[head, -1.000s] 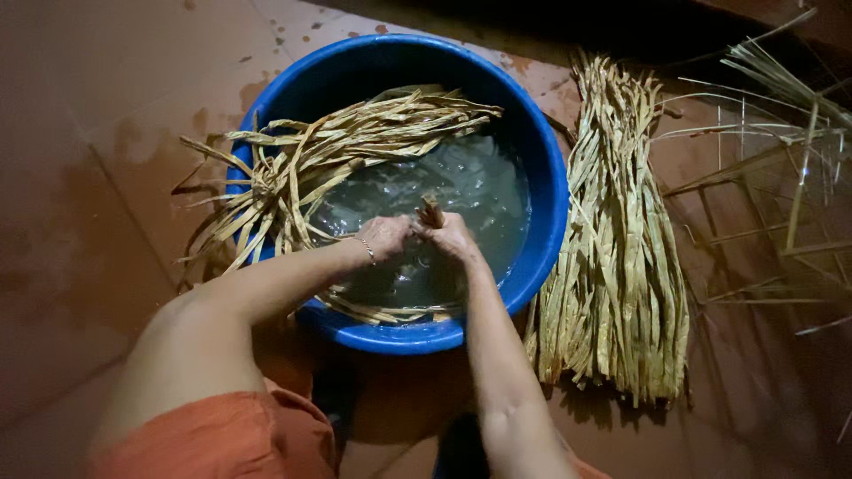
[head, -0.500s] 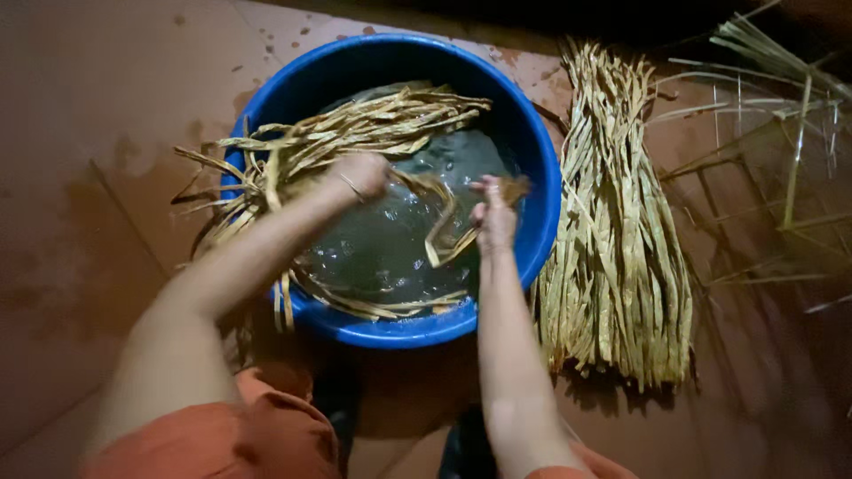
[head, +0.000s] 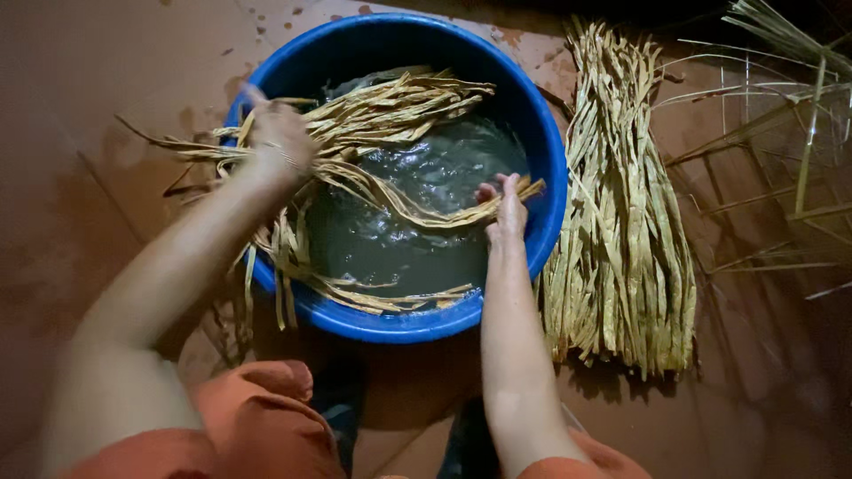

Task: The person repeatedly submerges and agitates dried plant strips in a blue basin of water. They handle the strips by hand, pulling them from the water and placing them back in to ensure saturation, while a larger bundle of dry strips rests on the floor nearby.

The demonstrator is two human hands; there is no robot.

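Nearest us, our knees in orange cloth (head: 266, 417) sit just below the blue basin (head: 373, 321), w/ both forearms reaching up over its near rim.

Our right hand (head: 504, 206) is over the right inside of the basin, fingers pinched narrow on one end of a long wet strip (head: 399, 202). Our left hand (head: 280, 133) is at the basin's left rim, closed on the other end together w/ part of the soaking bundle (head: 390, 105); how many strips it grips we can't tell, as the hand is blurred.

To do this well, in our judgement: keep the strip taut between both hands, low over the grey water (head: 426, 239), and hold only the one strip w/ the right so it comes away from the rest w/o tangling. Pull along its length, not across, since the fibre looks apt to split or kink.

The strip's long axis runs left-right across the basin, sagging a bit mid-span, its free tip pointing right past our right fingers toward the basin's right wall. The bundle lies across the basin's left and far part, ends hanging out over the left rim.

Just right of the basin, a dry sheaf of strips (head: 621, 222) lies on the floor (head: 106, 80), long axis near-to-far. Beyond that, loose green stalks (head: 781, 115).
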